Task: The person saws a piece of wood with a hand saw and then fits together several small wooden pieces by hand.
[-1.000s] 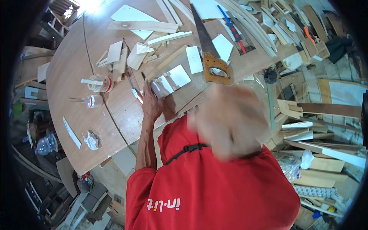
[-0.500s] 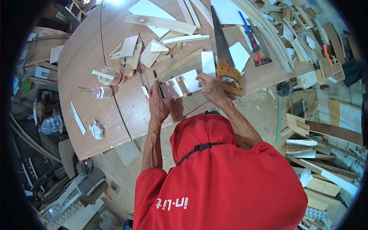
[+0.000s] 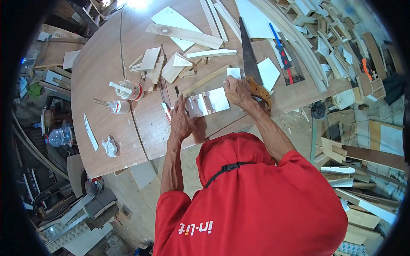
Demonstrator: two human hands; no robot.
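Note:
A white board with small wooden strips across it (image 3: 220, 99) lies near the table's front edge. My left hand (image 3: 181, 118) is at its left end, fingers pointing away and closed against that end. A slim dark stick (image 3: 177, 90) shows just past those fingertips. Beyond the board's right end, my right hand (image 3: 238, 91) has its fingers curled on a small white piece (image 3: 233, 72), partly covering it. Right beside this hand rests a handsaw (image 3: 250, 55), its wooden handle partly behind the wrist.
On the wooden table (image 3: 96, 64) are wood offcuts (image 3: 151, 58), an open jar (image 3: 136, 91) and a smaller jar holding sticks (image 3: 121, 107). A crumpled white wad (image 3: 109, 147) lies front left. A red and blue tool (image 3: 282, 55) lies right of the saw. Scrap wood (image 3: 354, 170) crowds the floor at right.
My right hand has left the board's right end and moved up and right onto the small white piece. My left hand stays at the left end. The whole view has shifted slightly.

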